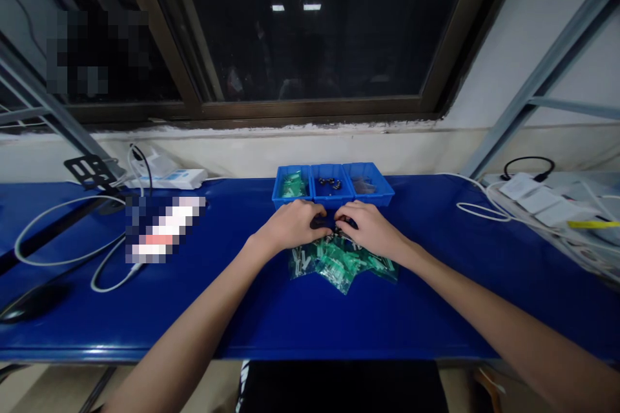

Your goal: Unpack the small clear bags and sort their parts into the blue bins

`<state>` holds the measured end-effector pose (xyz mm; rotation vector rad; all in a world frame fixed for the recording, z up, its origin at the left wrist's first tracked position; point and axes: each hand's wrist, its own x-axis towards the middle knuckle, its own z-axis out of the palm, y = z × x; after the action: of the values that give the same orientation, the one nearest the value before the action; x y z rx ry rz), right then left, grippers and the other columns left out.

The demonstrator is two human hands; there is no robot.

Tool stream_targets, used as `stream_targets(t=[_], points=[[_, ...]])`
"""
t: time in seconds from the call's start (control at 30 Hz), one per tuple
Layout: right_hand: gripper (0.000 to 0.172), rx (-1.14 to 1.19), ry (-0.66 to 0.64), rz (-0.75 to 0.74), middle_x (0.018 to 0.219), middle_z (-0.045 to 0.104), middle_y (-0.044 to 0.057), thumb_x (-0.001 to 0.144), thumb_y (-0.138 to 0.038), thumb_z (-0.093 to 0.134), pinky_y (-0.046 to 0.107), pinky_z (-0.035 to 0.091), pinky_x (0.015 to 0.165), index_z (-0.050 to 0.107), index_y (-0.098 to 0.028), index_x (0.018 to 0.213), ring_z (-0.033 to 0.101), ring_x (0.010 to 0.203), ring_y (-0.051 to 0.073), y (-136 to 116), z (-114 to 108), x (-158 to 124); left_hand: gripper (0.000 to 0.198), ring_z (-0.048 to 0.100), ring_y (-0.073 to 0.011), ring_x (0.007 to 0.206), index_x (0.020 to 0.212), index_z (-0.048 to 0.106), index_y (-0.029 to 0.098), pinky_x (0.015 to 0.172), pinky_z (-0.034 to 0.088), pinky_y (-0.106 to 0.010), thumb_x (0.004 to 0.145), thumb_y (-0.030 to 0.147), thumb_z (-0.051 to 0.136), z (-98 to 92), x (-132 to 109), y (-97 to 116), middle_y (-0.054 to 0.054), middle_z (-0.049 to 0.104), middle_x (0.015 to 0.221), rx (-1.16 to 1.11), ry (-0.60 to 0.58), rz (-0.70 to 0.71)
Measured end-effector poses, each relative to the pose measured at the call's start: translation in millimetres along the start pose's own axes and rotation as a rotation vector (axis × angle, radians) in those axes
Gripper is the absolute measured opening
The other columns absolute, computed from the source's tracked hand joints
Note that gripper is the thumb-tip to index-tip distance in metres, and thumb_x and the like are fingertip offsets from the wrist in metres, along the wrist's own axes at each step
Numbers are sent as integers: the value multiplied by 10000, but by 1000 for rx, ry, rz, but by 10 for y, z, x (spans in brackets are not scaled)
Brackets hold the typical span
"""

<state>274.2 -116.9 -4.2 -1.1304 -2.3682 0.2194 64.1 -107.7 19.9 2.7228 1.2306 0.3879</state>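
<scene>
My left hand and my right hand meet at the middle of the blue bench. Their fingertips pinch a small dark part, which is mostly hidden by my fingers. Just below my hands lies a heap of clear plastic bags with green parts inside, and my palms are above its upper edge. Behind my hands stands a blue three-compartment tray. Its left compartment holds green bagged parts, the middle one small black parts, and the right one a clear bag.
A black computer mouse, white cables, a white device and a pixelated object lie on the bench's left. Papers and cables lie to the right. A wall and dark window stand behind.
</scene>
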Motion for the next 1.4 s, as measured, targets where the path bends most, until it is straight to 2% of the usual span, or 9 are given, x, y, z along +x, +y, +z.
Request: stream_targets(t=[0.17, 0.57, 0.73, 0.83, 0.93, 1.07, 1.17, 1.27, 1.4], points=[[101, -11, -4, -12, 877, 680, 55, 892, -165, 587, 349, 445, 778, 683, -185, 913, 595, 865, 218, 23, 3, 1, 228, 655, -237, 864, 1025, 651, 174, 648, 454, -324, 833, 262, 566, 60, 8, -9, -94, 702, 972, 26, 41, 43], [80, 23, 48, -12, 899, 685, 63, 886, -152, 581, 375, 462, 786, 650, -189, 903, 604, 887, 233, -18, -20, 10, 219, 651, -204, 774, 1035, 626, 167, 606, 446, -307, 933, 185, 434, 100, 11, 24, -81, 681, 893, 66, 153, 94], [45, 353, 165, 99, 870, 682, 35, 885, -189, 572, 322, 483, 708, 610, -211, 895, 642, 821, 192, -65, -35, 17, 204, 657, -161, 748, 1121, 578, 197, 645, 477, -283, 950, 231, 470, 85, 17, 101, -41, 700, 912, -242, 272, 71], [79, 643, 124, 182, 820, 664, 26, 888, -292, 582, 287, 473, 609, 592, -214, 874, 644, 765, 180, -55, -28, 21, 189, 647, -128, 695, 1105, 553, 205, 645, 493, -254, 934, 285, 542, 104, 42, 108, -3, 698, 841, -480, 319, 24], [150, 789, 114, 270, 744, 639, 11, 877, -355, 598, 272, 436, 525, 591, -208, 849, 590, 609, 145, -20, -10, 27, 231, 648, -129, 705, 1082, 548, 198, 650, 507, -248, 886, 297, 620, 132, 62, 84, -2, 686, 830, -554, 303, 15], [161, 853, 182, 322, 744, 650, 28, 837, -356, 647, 261, 418, 498, 596, -203, 840, 613, 659, 163, 22, 0, 42, 372, 621, -126, 686, 1189, 494, 199, 651, 513, -261, 856, 270, 645, 144, 53, 65, -7, 643, 876, -442, 350, 17], [158, 865, 211, 339, 742, 649, 35, 820, -344, 659, 263, 418, 494, 600, -201, 849, 630, 700, 179, 30, -14, 52, 463, 601, -120, 693, 1287, 421, 211, 670, 519, -286, 865, 239, 612, 125, 24, 80, -45, 596, 1040, -269, 389, 39], [154, 868, 222, 331, 752, 652, 39, 819, -334, 653, 272, 423, 497, 607, -195, 869, 617, 680, 173, 25, -28, 56, 388, 598, -136, 748, 1252, 455, 214, 678, 525, -299, 883, 216, 573, 103, -3, 103, -78, 542, 1146, -93, 365, 73], [154, 852, 215, 341, 734, 651, 38, 823, -323, 640, 279, 434, 499, 613, -189, 893, 615, 666, 173, 21, -27, 58, 242, 585, -149, 763, 1154, 523, 200, 641, 525, -292, 914, 233, 530, 95, -12, 112, -90, 518, 1122, 35, 357, 89]])
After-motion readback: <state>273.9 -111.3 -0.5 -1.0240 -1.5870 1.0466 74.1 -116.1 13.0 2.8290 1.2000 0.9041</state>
